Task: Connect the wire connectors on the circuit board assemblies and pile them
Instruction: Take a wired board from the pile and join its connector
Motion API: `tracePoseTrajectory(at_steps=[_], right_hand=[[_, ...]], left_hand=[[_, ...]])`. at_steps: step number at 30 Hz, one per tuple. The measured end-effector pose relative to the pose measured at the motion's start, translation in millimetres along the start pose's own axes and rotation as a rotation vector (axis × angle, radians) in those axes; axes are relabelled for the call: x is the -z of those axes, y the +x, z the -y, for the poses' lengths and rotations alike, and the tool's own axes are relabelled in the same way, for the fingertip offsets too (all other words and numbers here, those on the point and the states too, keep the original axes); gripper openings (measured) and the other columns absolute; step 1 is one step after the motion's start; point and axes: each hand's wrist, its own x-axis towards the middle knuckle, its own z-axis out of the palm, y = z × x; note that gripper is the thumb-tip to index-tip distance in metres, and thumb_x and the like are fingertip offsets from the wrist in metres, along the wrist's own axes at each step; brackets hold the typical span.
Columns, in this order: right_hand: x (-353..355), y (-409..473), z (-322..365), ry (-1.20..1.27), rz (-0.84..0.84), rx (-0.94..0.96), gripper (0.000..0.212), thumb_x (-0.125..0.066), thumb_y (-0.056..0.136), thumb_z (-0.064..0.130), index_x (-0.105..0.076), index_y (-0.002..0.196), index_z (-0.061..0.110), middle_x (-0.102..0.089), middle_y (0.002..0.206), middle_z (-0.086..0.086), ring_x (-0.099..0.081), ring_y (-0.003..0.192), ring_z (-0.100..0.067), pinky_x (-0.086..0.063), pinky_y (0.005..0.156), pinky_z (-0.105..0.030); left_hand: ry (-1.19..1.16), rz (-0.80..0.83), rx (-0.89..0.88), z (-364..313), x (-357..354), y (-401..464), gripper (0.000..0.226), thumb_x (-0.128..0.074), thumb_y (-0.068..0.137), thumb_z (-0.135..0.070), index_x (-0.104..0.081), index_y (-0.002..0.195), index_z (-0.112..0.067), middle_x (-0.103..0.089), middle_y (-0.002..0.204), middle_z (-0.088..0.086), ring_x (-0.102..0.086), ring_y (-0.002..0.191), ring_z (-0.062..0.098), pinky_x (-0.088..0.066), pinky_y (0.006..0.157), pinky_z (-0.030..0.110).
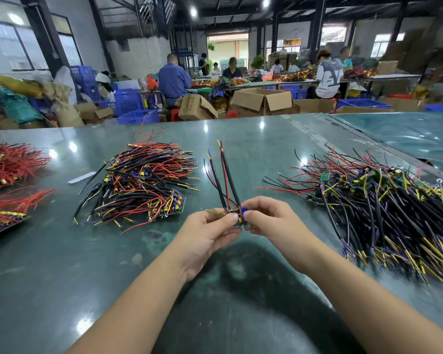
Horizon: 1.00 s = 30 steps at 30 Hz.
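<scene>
A small green circuit board assembly (240, 217) with a blue part is held above the green table (62, 264) between both hands. Its black-sleeved wires (228, 175) with red, yellow and purple ends stick up and away from me. My left hand (210, 233) pinches the board's left side and a yellow wire. My right hand (264, 215) pinches the right side at the blue part. A neat pile of assemblies (141, 185) lies to the left. A looser heap of assemblies (384, 210) spreads to the right.
Bundles of red wires (8, 180) lie at the table's left edge. A white paper strip (81, 177) lies beside the left pile. Beyond the table stand cardboard boxes (261, 100), blue crates (128, 102) and several seated people at other benches.
</scene>
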Motion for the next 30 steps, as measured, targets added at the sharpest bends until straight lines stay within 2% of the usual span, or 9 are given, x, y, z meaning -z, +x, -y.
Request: tracePoseTrajectory(at_steps=[5,8,11,14,17,21,26,28,30], right_hand=[[0.8,0.9,-1.4,-0.035,0.007,0.002,0.019,-0.054,0.088,0.002,-0.065,0.082,0.017,-0.062,0.074,-0.001,-0.056,0.063,-0.006,-0.045,0.063,-0.018],[1.0,1.9,-2.7,-0.032,-0.029,0.032,0.021,-0.056,0.087,0.004,-0.065,0.079,0.021,-0.064,0.077,0.002,-0.055,0.07,-0.006,-0.043,0.067,-0.018],[2.4,1.9,-4.6,-0.053,-0.046,0.101,0.017,-0.063,0.086,0.007,-0.067,0.082,0.023,-0.069,0.081,0.004,-0.06,0.074,-0.004,-0.046,0.072,-0.016],[2.4,1.8,-5.5,0.013,-0.023,0.135,0.026,-0.059,0.087,-0.001,-0.069,0.083,0.022,-0.071,0.089,-0.001,-0.063,0.08,-0.007,-0.048,0.08,-0.02],[4.1,2.9,-3.4,0.137,-0.005,0.132,0.038,-0.051,0.083,-0.011,-0.071,0.07,0.019,-0.066,0.094,0.002,-0.062,0.084,0.0,-0.046,0.078,-0.012],[6.5,5.6,-6.1,0.111,0.0,0.045,0.021,-0.061,0.084,0.014,-0.071,0.066,0.017,-0.066,0.092,0.003,-0.058,0.091,-0.01,-0.039,0.087,-0.03],[5.1,3.4,-7.6,0.077,0.058,0.057,0.019,-0.066,0.08,0.028,-0.066,0.068,0.012,-0.063,0.075,0.003,-0.056,0.074,-0.006,-0.039,0.081,-0.026],[4.2,2.3,-7.1,0.135,0.09,0.059,0.028,-0.072,0.071,0.029,-0.06,0.07,0.005,-0.057,0.08,-0.003,-0.052,0.07,-0.01,-0.04,0.072,-0.024],[4.6,1.8,-9.5,0.081,0.079,0.014,0.031,-0.08,0.065,0.026,-0.056,0.079,0.012,-0.059,0.096,-0.001,-0.057,0.081,-0.009,-0.043,0.075,-0.022]], left_hand=[[0.013,-0.008,0.001,-0.2,2.2,1.1,0.005,-0.064,0.083,-0.003,-0.066,0.087,-0.005,-0.07,0.072,0.003,-0.067,0.064,0.01,-0.055,0.064,0.021],[0.038,-0.033,0.005,1.5,2.3,2.1,0.013,-0.066,0.082,-0.004,-0.065,0.095,-0.001,-0.07,0.074,0.004,-0.067,0.063,0.01,-0.055,0.063,0.021],[0.07,-0.061,0.008,2.3,1.5,2.4,0.007,-0.067,0.083,-0.007,-0.068,0.088,-0.003,-0.069,0.074,0.006,-0.066,0.061,0.008,-0.053,0.06,0.019],[0.044,-0.087,0.017,1.6,1.6,3.5,0.003,-0.068,0.083,-0.009,-0.068,0.084,-0.006,-0.068,0.07,0.003,-0.064,0.058,0.007,-0.053,0.058,0.018],[0.045,-0.09,0.012,2.3,2.2,3.8,0.002,-0.067,0.084,-0.008,-0.066,0.083,-0.007,-0.068,0.065,-0.001,-0.065,0.058,0.007,-0.054,0.059,0.018],[0.063,-0.107,-0.006,5.1,1.7,3.4,0.003,-0.067,0.083,-0.008,-0.066,0.085,-0.006,-0.069,0.067,0.0,-0.065,0.06,0.007,-0.054,0.061,0.018],[0.031,-0.168,-0.061,7.6,0.9,4.2,0.004,-0.068,0.083,-0.004,-0.065,0.083,-0.007,-0.068,0.07,0.002,-0.064,0.061,0.007,-0.054,0.061,0.018],[0.024,-0.19,-0.079,8.2,0.2,4.2,0.005,-0.067,0.084,-0.005,-0.066,0.081,-0.008,-0.069,0.069,0.002,-0.064,0.061,0.006,-0.053,0.059,0.017],[-0.005,-0.21,-0.08,6.6,0.7,5.6,0.005,-0.065,0.086,-0.008,-0.067,0.081,-0.007,-0.07,0.071,0.003,-0.065,0.061,0.007,-0.053,0.057,0.016]])
